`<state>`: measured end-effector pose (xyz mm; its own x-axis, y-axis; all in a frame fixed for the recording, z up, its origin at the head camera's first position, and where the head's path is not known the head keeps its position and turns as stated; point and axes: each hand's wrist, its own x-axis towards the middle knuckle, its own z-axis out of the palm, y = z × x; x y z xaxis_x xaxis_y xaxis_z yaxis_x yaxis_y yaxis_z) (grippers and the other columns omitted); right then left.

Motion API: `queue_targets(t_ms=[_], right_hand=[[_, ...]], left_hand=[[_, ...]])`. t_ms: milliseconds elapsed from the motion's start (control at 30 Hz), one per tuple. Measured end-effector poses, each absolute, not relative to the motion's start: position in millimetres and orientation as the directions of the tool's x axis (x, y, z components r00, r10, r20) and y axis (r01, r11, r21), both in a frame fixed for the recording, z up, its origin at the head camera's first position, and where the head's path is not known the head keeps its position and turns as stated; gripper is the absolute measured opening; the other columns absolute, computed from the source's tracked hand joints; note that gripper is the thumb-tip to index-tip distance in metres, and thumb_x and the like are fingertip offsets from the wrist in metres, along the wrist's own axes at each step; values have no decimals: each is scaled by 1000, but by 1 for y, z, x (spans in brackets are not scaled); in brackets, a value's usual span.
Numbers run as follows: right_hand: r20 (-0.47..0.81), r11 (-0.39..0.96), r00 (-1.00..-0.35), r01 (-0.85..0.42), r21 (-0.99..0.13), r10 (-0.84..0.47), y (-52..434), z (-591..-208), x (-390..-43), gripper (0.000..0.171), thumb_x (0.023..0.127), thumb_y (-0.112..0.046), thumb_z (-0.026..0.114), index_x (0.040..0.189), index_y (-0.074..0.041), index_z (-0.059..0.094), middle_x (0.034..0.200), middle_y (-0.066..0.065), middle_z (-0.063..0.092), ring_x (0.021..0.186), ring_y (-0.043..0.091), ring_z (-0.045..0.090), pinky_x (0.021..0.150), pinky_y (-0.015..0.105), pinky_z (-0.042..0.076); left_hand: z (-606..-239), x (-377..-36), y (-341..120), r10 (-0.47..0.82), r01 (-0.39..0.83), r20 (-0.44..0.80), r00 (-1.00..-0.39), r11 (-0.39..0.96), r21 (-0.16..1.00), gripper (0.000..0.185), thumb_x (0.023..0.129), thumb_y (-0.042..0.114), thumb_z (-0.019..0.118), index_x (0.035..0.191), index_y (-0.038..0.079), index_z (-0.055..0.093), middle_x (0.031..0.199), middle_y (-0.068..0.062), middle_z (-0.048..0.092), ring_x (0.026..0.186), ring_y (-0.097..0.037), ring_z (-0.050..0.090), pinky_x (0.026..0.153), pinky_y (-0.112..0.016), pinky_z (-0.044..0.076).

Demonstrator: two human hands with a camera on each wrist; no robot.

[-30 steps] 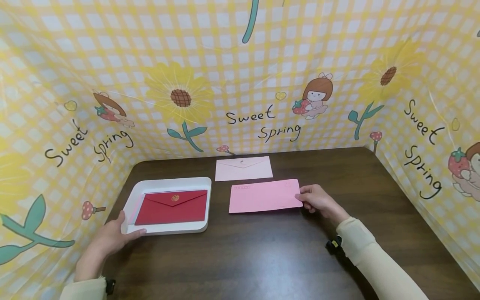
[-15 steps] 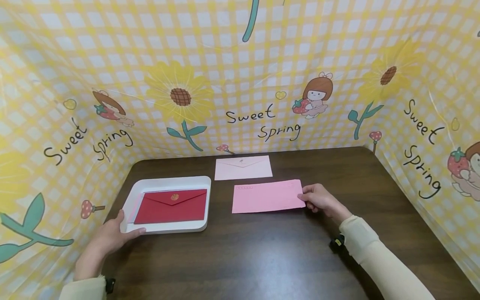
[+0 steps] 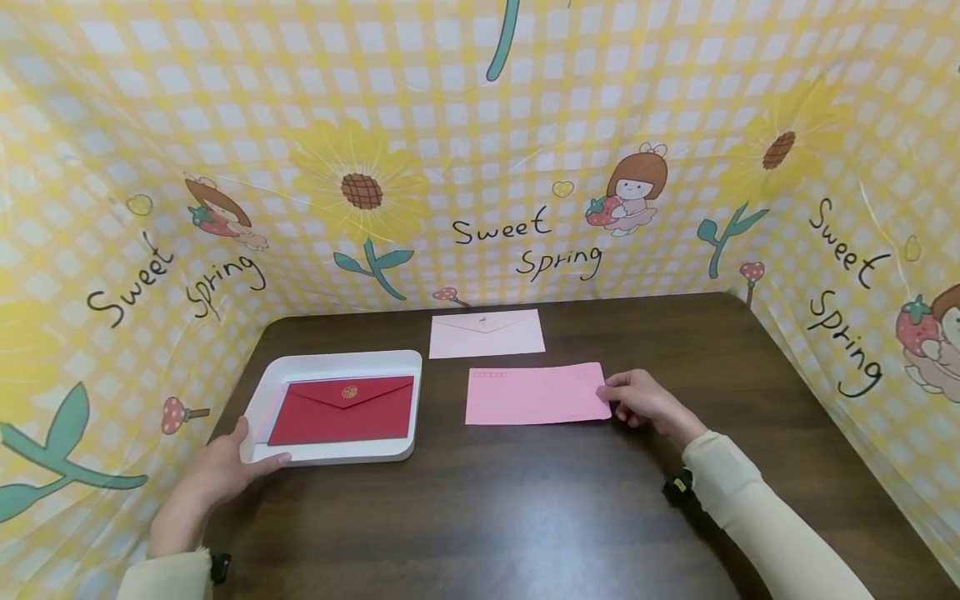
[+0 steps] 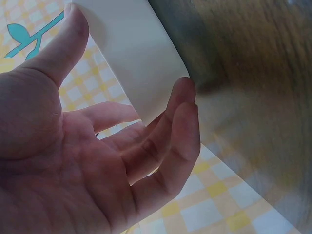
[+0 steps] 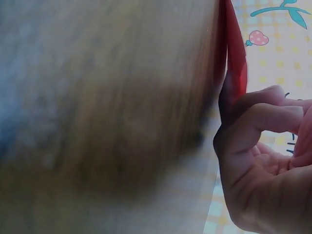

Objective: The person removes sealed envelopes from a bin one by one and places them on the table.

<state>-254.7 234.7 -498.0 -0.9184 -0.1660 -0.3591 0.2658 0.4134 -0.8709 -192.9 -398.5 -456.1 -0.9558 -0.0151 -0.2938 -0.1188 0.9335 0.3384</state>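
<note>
Left hand (image 3: pixel 225 468) gripping white tray (image 3: pixel 352 452), right hand (image 3: pixel 643 402) pinching pink envelope (image 3: pixel 534 395) by its right end

"Sweet Spring" stands thrice on the checked cloth (image 3: pixel 487 142), a gold emblem (image 3: pixel 349 392) on the red envelope (image 3: pixel 330 425).

The right hand (image 5: pixel 263 170) pinches a thin reddish sheet (image 5: pixel 237 61) edge-on, checked cloth (image 5: pixel 278 63) behind, blurred brown tabletop (image 5: pixel 122 97) alongside.

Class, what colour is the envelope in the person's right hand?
The envelope is pink; the head view shows it best.
</note>
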Motion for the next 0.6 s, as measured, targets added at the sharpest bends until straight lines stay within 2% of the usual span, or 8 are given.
queue_targets(t_ms=[233, 600], right_hand=[[-354, 429, -921, 257, -866, -162, 238, -495, -254, 30, 105, -18, 64, 123, 5, 68, 72, 4, 58, 61, 15, 54, 52, 27, 47], [-350, 491, -924, 234, -839, -157, 242, -491, -252, 38, 107, -19, 62, 134, 7, 64, 86, 8, 62, 69, 18, 56, 58, 31, 51]], left_hand=[[-454, -194, -398, -13, -115, -292, -956, 935, 335, 125, 92, 64, 72, 151, -25, 8, 143, -55, 27, 124, -66, 45, 103, -71, 41], [-452, -193, -397, -17, -125, -307, -951, 933, 337, 125, 92, 64, 72, 151, -25, 8, 144, -55, 26, 125, -66, 44, 103, -71, 40]])
